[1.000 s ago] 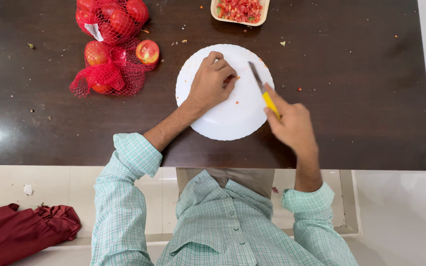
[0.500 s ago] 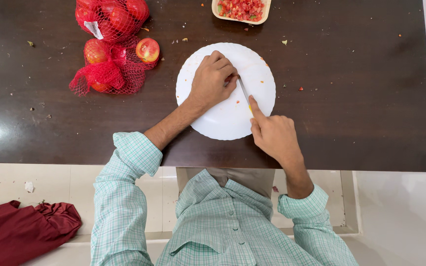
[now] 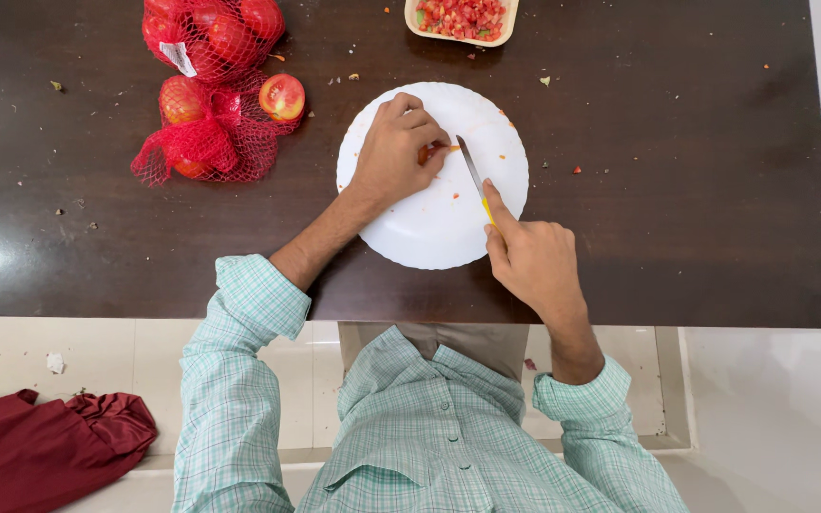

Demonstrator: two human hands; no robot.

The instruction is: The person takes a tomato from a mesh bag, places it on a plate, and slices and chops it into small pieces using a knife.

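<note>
1. Tomato piece [image 3: 427, 152] sits on the white plate [image 3: 448, 228], at about 10 o'clock from the plate's middle, almost hidden under the left hand [image 3: 393, 157].
2. Left hand: fingers curled down and closed on the piece, pinning it to the plate. Only a small red-orange edge shows by the fingertips.
3. Right hand [image 3: 529, 258]: closed round the yellow handle of the knife [image 3: 472, 171], forefinger stretched along the top. The blade points toward 11 o'clock.
4. Change: half a second ago the blade lay right against the left fingertips; now it stands just apart from them, to their 3 o'clock side. A second ago the knife was lifted off farther right. So the knife came in, met the piece, and has eased back a little.
5. Around: netted tomatoes [image 3: 211, 85] at 10 o'clock on the dark table [image 3: 677, 190], a tray of diced tomato [image 3: 463, 19] at 12 o'clock, scraps scattered about, and a red cloth [image 3: 45, 442] on the floor at 8 o'clock.
</note>
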